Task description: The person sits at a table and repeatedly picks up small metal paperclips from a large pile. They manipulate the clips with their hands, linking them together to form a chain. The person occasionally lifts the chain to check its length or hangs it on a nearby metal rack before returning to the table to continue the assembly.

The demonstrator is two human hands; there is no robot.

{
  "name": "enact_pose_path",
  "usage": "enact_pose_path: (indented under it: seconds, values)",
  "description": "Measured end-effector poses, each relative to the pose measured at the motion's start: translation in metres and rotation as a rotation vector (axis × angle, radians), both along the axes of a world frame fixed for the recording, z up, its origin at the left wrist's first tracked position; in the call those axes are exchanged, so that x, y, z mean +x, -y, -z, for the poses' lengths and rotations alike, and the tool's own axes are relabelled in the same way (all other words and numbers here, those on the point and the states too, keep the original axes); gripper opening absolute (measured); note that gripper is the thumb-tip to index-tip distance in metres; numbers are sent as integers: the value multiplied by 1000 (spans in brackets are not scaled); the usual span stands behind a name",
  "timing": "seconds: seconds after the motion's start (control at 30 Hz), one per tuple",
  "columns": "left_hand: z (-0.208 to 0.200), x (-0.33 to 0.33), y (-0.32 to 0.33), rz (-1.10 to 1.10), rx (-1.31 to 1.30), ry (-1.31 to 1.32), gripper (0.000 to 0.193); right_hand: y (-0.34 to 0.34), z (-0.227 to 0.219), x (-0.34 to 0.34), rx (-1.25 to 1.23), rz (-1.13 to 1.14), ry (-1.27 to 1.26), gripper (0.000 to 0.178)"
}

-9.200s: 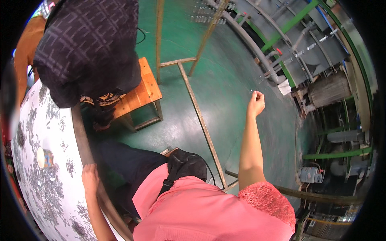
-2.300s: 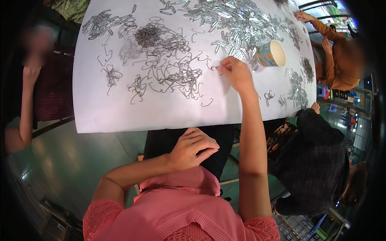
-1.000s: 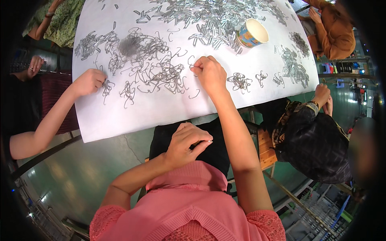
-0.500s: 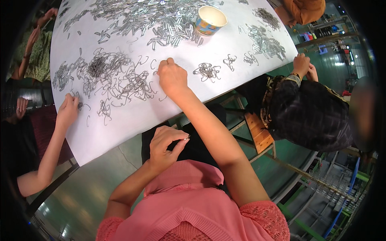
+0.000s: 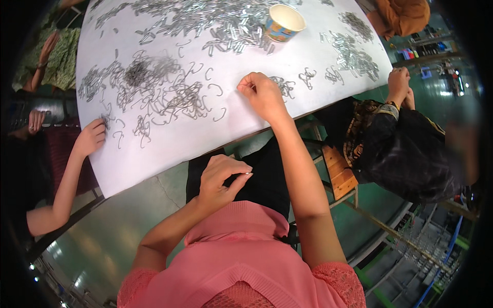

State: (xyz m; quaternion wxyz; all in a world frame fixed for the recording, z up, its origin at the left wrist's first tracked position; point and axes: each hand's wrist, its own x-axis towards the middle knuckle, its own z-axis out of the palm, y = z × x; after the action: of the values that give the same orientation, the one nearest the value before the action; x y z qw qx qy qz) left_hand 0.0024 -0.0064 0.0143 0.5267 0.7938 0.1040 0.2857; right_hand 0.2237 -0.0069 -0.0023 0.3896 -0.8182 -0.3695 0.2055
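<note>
My left hand (image 5: 218, 179) is in front of the table, over my lap, thumb and forefinger pinching a small shiny metal piece (image 5: 248, 173); most of it is hidden by the fingers. Above the white tabletop, my right hand (image 5: 263, 95) has its fingers curled and its fingertips together; what they hold, if anything, cannot be made out. It partly covers a small bunch of bent wire hooks (image 5: 285, 88). Left of it, a few loose wire hooks (image 5: 215, 90) lie beside a large tangled heap of the same hooks (image 5: 179, 100).
Flat silvery metal pieces (image 5: 226, 25) cover the far middle of the table. A paper tub (image 5: 284, 25) stands beside them, near further heaps (image 5: 354, 56) at right. A co-worker's hand (image 5: 92, 136) works at the left edge; another person's hands (image 5: 400, 84) are at the right edge.
My right hand has moved right, away from the loose hooks to beside the small bunch. My left hand keeps its pinch. The whole view has shifted slightly.
</note>
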Motion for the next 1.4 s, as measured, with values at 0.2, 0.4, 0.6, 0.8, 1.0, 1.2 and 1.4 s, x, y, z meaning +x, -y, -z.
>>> enact_pose_path:
  seconds: [0.2, 0.4, 0.6, 0.8, 1.0, 1.2, 1.4]
  values:
    - [0, -3, 1, -4, 10, 9, 17, -20, 3, -19, -40, -179, 195, 17]
    - [-1, -6, -4, -23, 3, 29, 17, -39, 2, -18, -139, -246, 342, 24]
    - [3, -9, -5, -37, -19, 43, 17, -49, 7, -32, -224, -147, 326, 22]
    - [3, -9, -9, -35, -6, 38, 18, -45, 17, -43, -128, -81, 335, 16]
    - [4, -6, -9, -43, -34, 38, 19, -7, -3, -26, -1, 70, 155, 15]
    - [4, 2, -4, -43, 0, 73, 18, 80, -22, 31, -58, 351, 49, 18]
    - [3, 4, 1, -27, 21, 47, 19, 125, -20, 68, -125, 553, 121, 19]
